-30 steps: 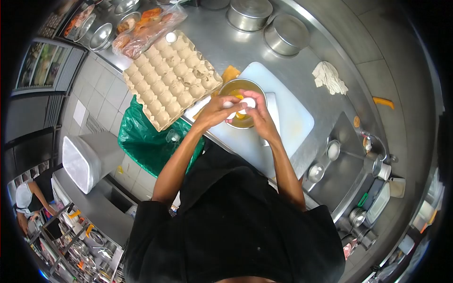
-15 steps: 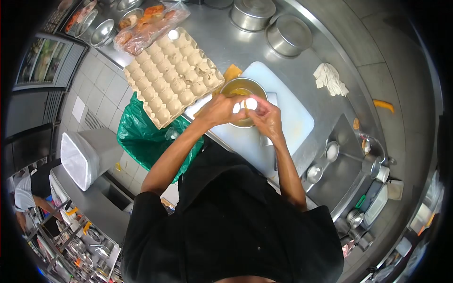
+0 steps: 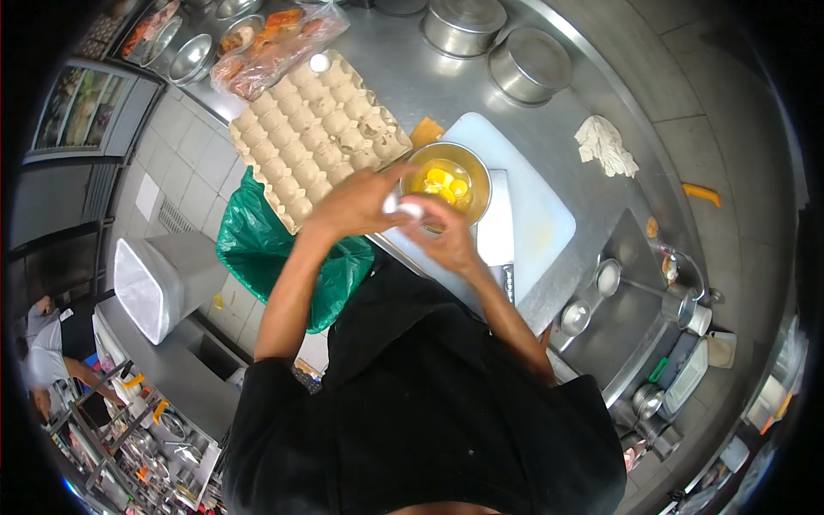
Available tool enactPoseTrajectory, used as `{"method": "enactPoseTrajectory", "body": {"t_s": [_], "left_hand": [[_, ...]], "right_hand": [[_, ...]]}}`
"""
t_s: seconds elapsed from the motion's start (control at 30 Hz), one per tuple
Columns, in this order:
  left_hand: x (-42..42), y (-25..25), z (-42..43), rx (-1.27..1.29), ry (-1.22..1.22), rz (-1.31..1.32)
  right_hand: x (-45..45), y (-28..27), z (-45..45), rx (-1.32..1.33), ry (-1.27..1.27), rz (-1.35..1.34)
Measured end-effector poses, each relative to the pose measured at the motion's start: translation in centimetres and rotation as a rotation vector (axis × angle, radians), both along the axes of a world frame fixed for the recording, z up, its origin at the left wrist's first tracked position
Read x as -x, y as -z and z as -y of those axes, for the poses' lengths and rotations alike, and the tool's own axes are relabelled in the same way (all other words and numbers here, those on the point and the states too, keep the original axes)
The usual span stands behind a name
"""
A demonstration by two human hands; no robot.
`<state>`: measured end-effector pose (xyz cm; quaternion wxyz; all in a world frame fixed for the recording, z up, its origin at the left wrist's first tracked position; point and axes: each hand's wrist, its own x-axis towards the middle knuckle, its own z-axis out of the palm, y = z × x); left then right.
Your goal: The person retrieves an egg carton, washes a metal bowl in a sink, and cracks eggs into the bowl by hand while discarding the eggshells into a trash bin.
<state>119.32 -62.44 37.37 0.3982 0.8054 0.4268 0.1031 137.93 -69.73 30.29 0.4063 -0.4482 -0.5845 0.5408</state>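
My left hand (image 3: 359, 204) is closed around white eggshell (image 3: 408, 209) at the near left rim of a metal bowl (image 3: 482, 210). Fingers of my right hand (image 3: 448, 244) press on the shell from the other side, slightly blurred. Several egg yolks (image 3: 439, 178) lie in clear egg white inside the bowl. The bowl stands on a pale blue cutting board (image 3: 536, 215), beside a cleaver (image 3: 494, 227). Left of the bowl is a cardboard egg tray (image 3: 300, 129) with one white egg (image 3: 319, 63) in its far corner.
A green plastic bag (image 3: 249, 232) hangs open below the tray. Lidded pots (image 3: 530, 67), a crumpled cloth (image 3: 605, 144) and a bag of food (image 3: 275, 51) sit on the steel counter. At right is a sink (image 3: 618, 309). Another person (image 3: 51, 352) is at far left.
Both hands have moved left from over the bowl with the eggshell, toward the green bag's side. The yolks and the cleaver now show clearly.
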Motion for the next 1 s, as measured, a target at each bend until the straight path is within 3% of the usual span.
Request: {"method": "enactPoseTrajectory", "body": {"t_s": [0.03,0.1,0.17,0.23,0.3,0.47,0.53,0.57,0.63,0.67,0.7,0.77,0.83,0.93,0.97,1.0], "left_hand": [[1.8,-0.9,0.0,-0.011,0.048,-0.063],[4.4,-2.9,-0.2,-0.003,-0.185,-0.043],[5.0,-3.9,-0.3,-0.066,-0.287,-0.072],[4.9,-2.8,-0.9,-0.128,-0.487,-0.041],[3.8,-1.3,-0.4,-0.003,-0.41,-0.058],[0.6,3.1,-1.7,0.09,-0.203,0.116],[1.8,2.1,-6.7,0.09,-0.355,-0.127],[3.2,5.7,-10.6,-0.208,-0.551,-0.053],[5.8,8.3,-17.3,-0.574,-0.777,-0.36],[6.8,9.1,-19.2,-0.613,-0.768,-0.542],[8.0,10.0,-21.1,-0.622,-0.776,-0.539],[9.2,10.7,-23.2,-0.428,-0.553,-0.652],[9.5,10.5,-23.2,-0.492,-0.534,-0.668],[9.5,9.0,-21.4,-0.638,-0.633,-0.216],[8.3,7.8,-19.5,-0.629,-0.614,-0.212],[6.7,6.5,-17.6,-0.407,-0.666,0.096]], "right_hand": [[1.8,-0.3,0.5,0.054,-0.046,-0.04],[4.2,-0.9,0.6,-0.057,-0.34,0.04],[6.7,-1.3,0.4,-0.166,-0.372,-0.044],[7.5,-0.9,0.0,-0.186,-0.33,-0.105],[7.0,-1.5,-0.5,0.191,-0.076,-0.252],[2.5,-0.6,-2.2,0.013,0.117,-0.039],[1.4,0.1,-1.3,0.056,0.224,-0.128],[0.7,0.7,-1.1,0.051,0.22,-0.126],[-0.8,1.4,-0.5,0.174,0.324,-0.3],[-1.6,1.7,-0.3,0.254,0.345,-0.189],[-2.0,1.6,-0.3,0.243,0.34,-0.19],[-2.6,1.5,0.0,0.196,0.411,-0.28],[-3.5,1.3,0.0,0.178,0.444,-0.371],[-5.0,-0.7,-0.9,0.189,0.492,-0.31],[-5.3,-1.0,-1.0,0.196,0.512,-0.309],[-5.6,-1.3,-1.5,0.145,0.518,-0.282]]}}
